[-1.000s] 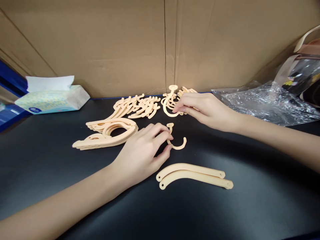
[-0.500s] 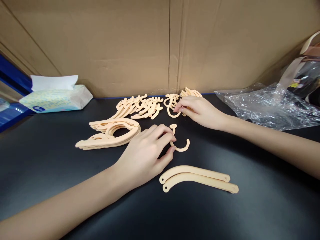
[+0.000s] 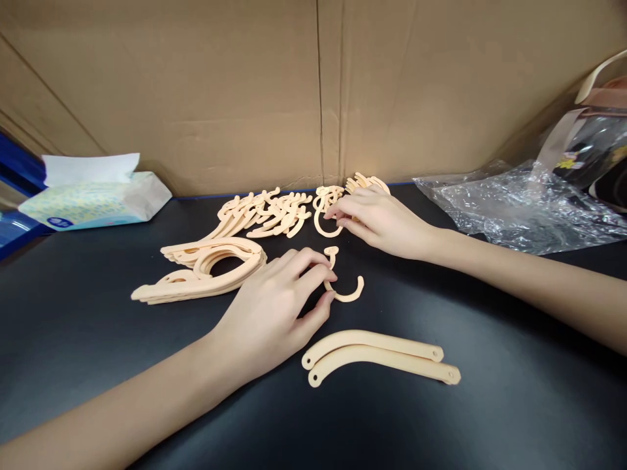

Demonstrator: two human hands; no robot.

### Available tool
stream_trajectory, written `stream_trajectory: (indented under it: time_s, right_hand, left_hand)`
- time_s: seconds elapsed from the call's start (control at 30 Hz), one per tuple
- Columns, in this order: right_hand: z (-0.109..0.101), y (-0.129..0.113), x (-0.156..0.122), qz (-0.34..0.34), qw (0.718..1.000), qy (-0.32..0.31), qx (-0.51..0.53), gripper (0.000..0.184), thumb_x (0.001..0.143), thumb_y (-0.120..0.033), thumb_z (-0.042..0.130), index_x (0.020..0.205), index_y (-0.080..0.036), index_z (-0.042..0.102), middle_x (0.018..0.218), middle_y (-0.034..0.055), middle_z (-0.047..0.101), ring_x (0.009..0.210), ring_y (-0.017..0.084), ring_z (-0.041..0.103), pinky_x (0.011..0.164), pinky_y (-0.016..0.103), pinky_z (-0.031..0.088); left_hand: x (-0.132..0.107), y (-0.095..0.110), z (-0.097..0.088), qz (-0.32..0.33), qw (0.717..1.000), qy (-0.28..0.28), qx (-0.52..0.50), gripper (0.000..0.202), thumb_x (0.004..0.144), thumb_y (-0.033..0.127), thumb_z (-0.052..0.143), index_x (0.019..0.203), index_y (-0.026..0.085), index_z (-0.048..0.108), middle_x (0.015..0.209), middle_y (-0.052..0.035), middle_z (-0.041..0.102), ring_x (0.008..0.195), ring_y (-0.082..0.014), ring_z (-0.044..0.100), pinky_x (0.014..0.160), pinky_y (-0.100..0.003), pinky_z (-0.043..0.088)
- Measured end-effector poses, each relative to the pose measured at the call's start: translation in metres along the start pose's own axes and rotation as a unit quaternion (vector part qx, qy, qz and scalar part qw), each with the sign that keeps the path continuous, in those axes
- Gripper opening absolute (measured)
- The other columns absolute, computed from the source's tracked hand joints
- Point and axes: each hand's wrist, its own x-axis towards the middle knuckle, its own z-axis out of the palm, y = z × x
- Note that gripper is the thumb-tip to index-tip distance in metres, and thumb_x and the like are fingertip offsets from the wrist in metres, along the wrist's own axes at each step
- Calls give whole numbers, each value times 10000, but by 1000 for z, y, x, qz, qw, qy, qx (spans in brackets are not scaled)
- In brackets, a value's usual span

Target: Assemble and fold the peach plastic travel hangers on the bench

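My left hand (image 3: 281, 303) has thumb and fingers closed on a peach-coloured hanger hook (image 3: 350, 297), which lies low over the dark table. Farther back, my right hand (image 3: 379, 219) pinches at the end of another hook (image 3: 321, 225), in front of a small pile of hooks (image 3: 329, 192). Part of that grip is hidden. Two curved hanger arms (image 3: 377, 352) with holes at their ends lie side by side in front of my left hand. To its left is a stack of folded hangers (image 3: 215, 284).
Loose curved hanger parts (image 3: 267, 212) lie at the back, with more pieces (image 3: 360, 181) behind my right hand. A tissue pack (image 3: 98, 199) stands at the left. Crumpled clear plastic (image 3: 514, 209) and a bag (image 3: 597, 137) are at the right, before a cardboard wall (image 3: 235, 91).
The whole view has shifted slightly, so everything appears a little farther left and lower. Both hands keep nearly the same positions at their hooks.
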Motion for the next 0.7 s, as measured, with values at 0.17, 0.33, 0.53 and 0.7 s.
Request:
stream_trajectory:
  time_s: [0.17, 0.33, 0.53, 0.7]
  right_hand:
    - [-1, -2, 0, 1, 1000, 2, -24, 259, 1067, -199, 416, 1112, -210, 671, 1098, 93, 776, 1052, 259, 636, 944, 394, 396]
    - [-7, 3, 2, 25, 998, 13, -56, 255, 1066, -211, 427, 1087, -216, 681, 1085, 87, 775, 1038, 267, 614, 944, 401, 368]
    - [-10, 14, 2, 55, 995, 27, -85, 270, 1054, -211, 423, 1070, -208, 692, 1031, 85, 766, 987, 264, 600, 946, 403, 348]
    - [-6, 16, 2, 53, 993, 23, -101, 241, 1060, -216, 444, 1071, -210, 684, 1032, 79, 779, 992, 261, 610, 958, 398, 345]
  left_hand:
    - [0, 0, 0, 0, 1000, 1, -1, 167, 1026, 171, 533, 1070, 153, 693, 1145, -67, 734, 961, -218, 708, 791, -360, 527]
    - [-1, -1, 1, 1, 1000, -1, -1, 167, 1027, 166, 526, 1067, 160, 689, 1144, -66, 734, 958, -217, 715, 786, -355, 528]
    - [-1, -1, 1, 0, 1000, -2, -2, 169, 1031, 175, 524, 1072, 163, 687, 1155, -64, 732, 969, -218, 719, 787, -355, 534]
    - [-2, -1, 0, -1, 1000, 2, 1, 166, 1029, 174, 528, 1068, 162, 688, 1146, -60, 732, 970, -213, 716, 798, -353, 536]
